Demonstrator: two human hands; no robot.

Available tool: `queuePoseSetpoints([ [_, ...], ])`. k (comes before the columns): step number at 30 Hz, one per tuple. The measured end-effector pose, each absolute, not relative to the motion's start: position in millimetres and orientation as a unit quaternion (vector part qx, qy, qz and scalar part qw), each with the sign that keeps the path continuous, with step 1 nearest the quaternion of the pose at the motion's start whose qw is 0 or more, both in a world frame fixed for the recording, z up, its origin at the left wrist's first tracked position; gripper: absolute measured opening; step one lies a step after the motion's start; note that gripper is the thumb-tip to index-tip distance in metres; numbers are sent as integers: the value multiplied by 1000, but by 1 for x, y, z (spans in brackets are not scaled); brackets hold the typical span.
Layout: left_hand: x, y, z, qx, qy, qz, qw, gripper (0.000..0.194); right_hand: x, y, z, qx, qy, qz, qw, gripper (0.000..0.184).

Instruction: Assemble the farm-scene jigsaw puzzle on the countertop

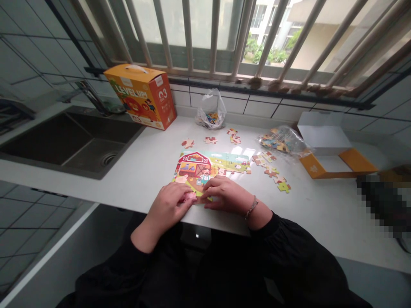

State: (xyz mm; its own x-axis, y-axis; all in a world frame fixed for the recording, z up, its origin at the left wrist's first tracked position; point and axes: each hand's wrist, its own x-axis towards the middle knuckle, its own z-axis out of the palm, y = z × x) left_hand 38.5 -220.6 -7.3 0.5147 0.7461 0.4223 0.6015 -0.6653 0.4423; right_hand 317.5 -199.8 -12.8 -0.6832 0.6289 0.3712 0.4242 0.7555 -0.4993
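Note:
A partly assembled jigsaw puzzle [195, 159] with a red barn and green fields lies flat near the counter's front edge. My left hand [169, 204] is at its lower left corner, thumb and fingers closed around a pink part of the puzzle [190, 196]. From the right, my right hand [226, 194] reaches over the lower edge. Its thumb and fingers are bent together on a puzzle piece there, mostly covered by the fingers. Loose puzzle pieces [271, 171] lie right of the puzzle, and several more pieces [211, 140] lie behind it.
An orange box [144, 98] stands at the back left beside the sink [67, 141]. Two clear bags of pieces, one upright [212, 113] and one lying [282, 141], are at the back. An opened orange-and-white box [337, 164] sits at right. Window bars rise behind.

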Motion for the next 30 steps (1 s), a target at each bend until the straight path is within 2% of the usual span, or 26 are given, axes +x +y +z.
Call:
queuePoseSetpoints([
  [3,42,-224,-11,888,366,257,108,12,316,-203,-10,-294,-898,200,259,17],
  [13,43,-225,-11,893,366,244,97,13,313,-205,-8,-300,-911,169,228,18],
  [17,43,-226,-10,896,367,234,87,14,310,-205,-10,-300,-906,174,241,14],
  [20,42,-225,-10,905,349,233,68,22,315,-201,-7,-323,-892,169,269,14],
  [25,41,-220,-12,912,328,240,53,25,365,-187,5,-497,-791,78,347,16],
  [28,41,-219,-13,910,327,250,51,24,417,-186,3,-626,-699,20,344,15],
  [30,41,-218,-13,910,324,256,49,23,451,-191,-3,-696,-643,-9,319,21],
])
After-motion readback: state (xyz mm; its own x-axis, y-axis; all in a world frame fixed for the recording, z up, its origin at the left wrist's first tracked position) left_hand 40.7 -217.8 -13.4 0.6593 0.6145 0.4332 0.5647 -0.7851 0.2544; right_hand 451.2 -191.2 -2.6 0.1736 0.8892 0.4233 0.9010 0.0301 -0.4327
